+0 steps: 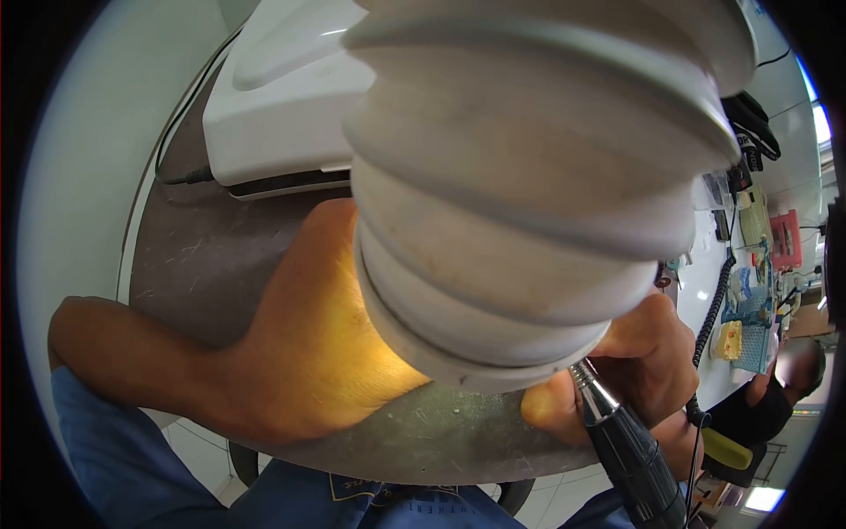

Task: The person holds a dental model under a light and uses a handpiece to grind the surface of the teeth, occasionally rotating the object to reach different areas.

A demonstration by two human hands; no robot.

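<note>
A wide ribbed white hose (529, 167) fills the middle of the view, close to the camera. My left hand (326, 344) is at its left, back of the hand up and lit yellow. The hose hides its fingers and whatever they may hold. To the right, my right hand (648, 353) has its fingers curled round a rotary handpiece (627, 450) with a black body and a silver front collar. The tip of this handpiece disappears behind the hose mouth. Pale dust (467, 419) lies on the grey tabletop (441, 454) between my hands.
A white boxy machine (282, 132) with a black cable stands at the back left. Along the right run a coiled black cord (714, 309), a blue basket (751, 344), a yellow block (729, 340) and a red container (785, 239). Another person (762, 410) sits at the far right.
</note>
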